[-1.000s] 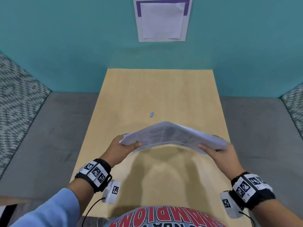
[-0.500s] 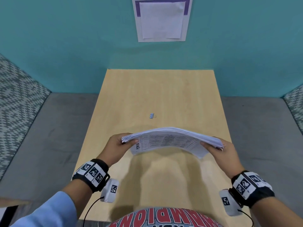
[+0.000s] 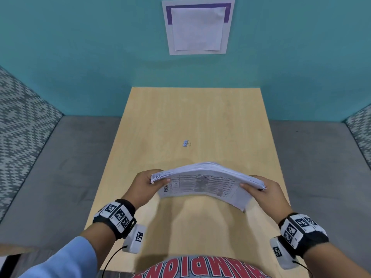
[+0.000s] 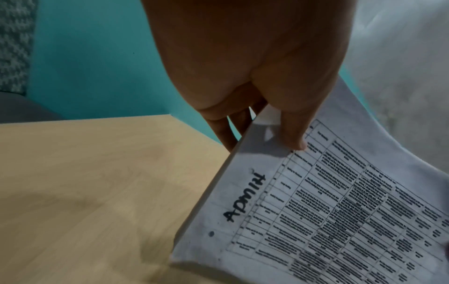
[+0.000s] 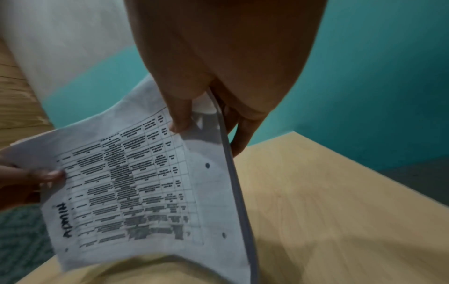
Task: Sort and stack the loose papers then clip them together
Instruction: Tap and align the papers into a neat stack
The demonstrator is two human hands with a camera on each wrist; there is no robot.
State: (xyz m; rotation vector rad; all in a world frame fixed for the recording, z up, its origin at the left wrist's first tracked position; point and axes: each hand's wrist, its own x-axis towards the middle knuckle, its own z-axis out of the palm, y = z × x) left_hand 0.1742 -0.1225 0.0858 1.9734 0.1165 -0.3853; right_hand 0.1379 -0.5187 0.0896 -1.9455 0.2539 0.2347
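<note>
A stack of white printed papers (image 3: pixel 206 181) with a table and the handwritten word "ADMIN" on the near sheet (image 4: pixel 340 211) (image 5: pixel 136 182) is held up over the wooden table (image 3: pixel 196 117), bowed and tilted toward me. My left hand (image 3: pixel 149 182) (image 4: pixel 264 123) grips its left edge, thumb on the printed face, fingers behind. My right hand (image 3: pixel 259 187) (image 5: pixel 206 119) grips the right edge the same way. A small blue binder clip (image 3: pixel 186 143) lies on the table beyond the stack, untouched.
The table is narrow and butts against a teal wall (image 3: pixel 80 57) with a white and purple sheet (image 3: pixel 197 27) pinned on it. Grey upholstered seats (image 3: pixel 60 167) flank the table on both sides. My red printed shirt (image 3: pixel 200 269) is at the near edge.
The stack has tipped more upright and lowered toward the table, with the sheet edges drawn closer together. Both hands kept their grip and moved slightly inward.
</note>
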